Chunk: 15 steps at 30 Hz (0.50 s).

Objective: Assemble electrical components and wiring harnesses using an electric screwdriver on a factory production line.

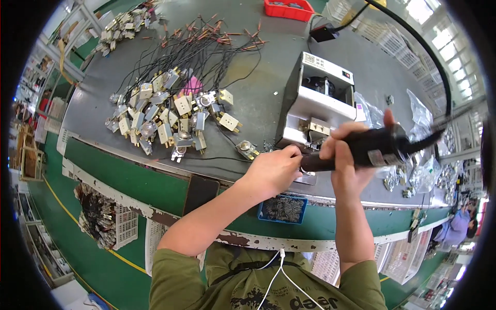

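My right hand [347, 168] is wrapped round a black electric screwdriver [369, 146], tilted so that its narrower end points left. At that end my left hand [274, 173] is closed, thumb and fingers pinched together. What it pinches is hidden behind the fingers. Just beyond both hands stands a metal screw feeder [330, 103] with an open top, and a small cream block with metal parts [319, 126] sits at its front. Left of my left hand lies a single thermostat-like part [247, 149] with a round metal cap.
A heap of similar cream-and-metal parts [165, 113] with black leads and copper-coloured ends covers the left of the table. Near the front edge hangs a blue tray [261, 213] of small metal pieces. Clear plastic bags [421, 111] lie right; a red bin [289, 11] stands far back.
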Each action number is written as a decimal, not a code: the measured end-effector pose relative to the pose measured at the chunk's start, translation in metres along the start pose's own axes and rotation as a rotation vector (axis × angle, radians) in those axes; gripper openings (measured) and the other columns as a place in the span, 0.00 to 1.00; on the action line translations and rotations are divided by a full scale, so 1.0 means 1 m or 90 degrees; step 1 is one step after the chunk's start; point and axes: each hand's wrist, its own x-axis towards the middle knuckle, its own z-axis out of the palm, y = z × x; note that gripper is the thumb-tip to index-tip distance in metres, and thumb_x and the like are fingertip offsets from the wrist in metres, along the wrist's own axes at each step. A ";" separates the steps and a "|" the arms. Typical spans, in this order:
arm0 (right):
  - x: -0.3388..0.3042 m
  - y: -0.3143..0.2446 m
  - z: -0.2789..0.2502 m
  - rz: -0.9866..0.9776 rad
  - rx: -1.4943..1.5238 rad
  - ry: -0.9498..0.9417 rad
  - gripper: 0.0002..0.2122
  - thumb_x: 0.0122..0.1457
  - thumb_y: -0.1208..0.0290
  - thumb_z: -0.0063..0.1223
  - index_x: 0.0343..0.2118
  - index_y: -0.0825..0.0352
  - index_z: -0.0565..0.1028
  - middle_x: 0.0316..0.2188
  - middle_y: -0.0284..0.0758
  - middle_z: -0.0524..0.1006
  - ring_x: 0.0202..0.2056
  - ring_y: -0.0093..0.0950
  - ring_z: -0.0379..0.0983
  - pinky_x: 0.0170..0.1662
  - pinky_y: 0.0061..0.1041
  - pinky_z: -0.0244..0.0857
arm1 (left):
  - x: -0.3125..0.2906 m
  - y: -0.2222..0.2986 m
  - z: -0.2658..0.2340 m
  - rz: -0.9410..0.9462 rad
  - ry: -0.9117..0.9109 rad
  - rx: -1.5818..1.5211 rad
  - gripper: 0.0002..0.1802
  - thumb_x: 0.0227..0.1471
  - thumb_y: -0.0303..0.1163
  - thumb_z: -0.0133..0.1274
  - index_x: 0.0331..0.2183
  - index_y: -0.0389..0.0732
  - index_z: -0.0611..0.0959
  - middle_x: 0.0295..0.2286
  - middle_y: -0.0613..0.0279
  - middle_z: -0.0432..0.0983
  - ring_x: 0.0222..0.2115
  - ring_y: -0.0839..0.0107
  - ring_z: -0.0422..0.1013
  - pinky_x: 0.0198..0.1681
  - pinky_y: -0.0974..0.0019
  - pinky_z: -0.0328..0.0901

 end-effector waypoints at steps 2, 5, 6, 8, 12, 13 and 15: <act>0.003 -0.002 -0.001 0.040 -0.006 -0.046 0.43 0.49 0.88 0.53 0.66 0.67 0.41 0.32 0.39 0.77 0.26 0.24 0.75 0.33 0.23 0.71 | 0.000 0.000 0.000 -0.008 0.014 -0.015 0.17 0.52 0.38 0.59 0.39 0.38 0.79 0.39 0.61 0.72 0.37 0.56 0.76 0.38 0.55 0.71; 0.001 0.002 -0.002 -0.046 0.007 -0.104 0.44 0.47 0.89 0.54 0.66 0.67 0.43 0.31 0.40 0.76 0.27 0.24 0.75 0.34 0.22 0.70 | 0.000 0.002 -0.001 -0.020 0.012 -0.001 0.17 0.52 0.38 0.59 0.39 0.38 0.78 0.40 0.61 0.72 0.37 0.57 0.76 0.38 0.56 0.71; 0.000 0.001 -0.002 -0.021 0.032 -0.085 0.44 0.46 0.89 0.54 0.66 0.67 0.43 0.31 0.41 0.76 0.28 0.24 0.75 0.34 0.22 0.70 | 0.000 0.003 -0.001 -0.017 0.011 -0.001 0.17 0.52 0.38 0.59 0.39 0.38 0.78 0.40 0.61 0.72 0.37 0.57 0.76 0.38 0.56 0.71; 0.003 0.000 -0.006 -0.018 0.041 -0.097 0.44 0.46 0.90 0.55 0.66 0.66 0.44 0.31 0.42 0.76 0.28 0.24 0.75 0.34 0.22 0.70 | 0.000 0.004 -0.002 -0.011 0.005 0.000 0.17 0.52 0.39 0.59 0.39 0.37 0.78 0.40 0.61 0.72 0.36 0.58 0.76 0.37 0.56 0.72; 0.005 0.006 -0.005 -0.047 0.091 -0.146 0.44 0.45 0.90 0.55 0.66 0.67 0.45 0.30 0.42 0.76 0.28 0.24 0.75 0.33 0.22 0.70 | 0.001 0.001 -0.001 -0.005 0.009 0.008 0.17 0.52 0.39 0.59 0.39 0.37 0.78 0.40 0.61 0.71 0.36 0.58 0.76 0.37 0.56 0.72; 0.006 0.008 -0.005 -0.047 0.091 -0.145 0.44 0.45 0.90 0.55 0.66 0.67 0.45 0.30 0.42 0.76 0.28 0.24 0.75 0.33 0.22 0.70 | 0.001 0.002 -0.002 -0.017 -0.012 0.011 0.17 0.53 0.39 0.58 0.39 0.37 0.78 0.41 0.61 0.71 0.36 0.58 0.76 0.37 0.56 0.72; 0.010 0.008 -0.007 -0.022 0.112 -0.186 0.44 0.45 0.90 0.55 0.65 0.69 0.47 0.29 0.41 0.77 0.28 0.24 0.75 0.33 0.22 0.70 | 0.001 0.002 -0.004 -0.030 -0.030 0.017 0.17 0.53 0.39 0.58 0.39 0.37 0.78 0.41 0.61 0.71 0.36 0.58 0.76 0.37 0.56 0.72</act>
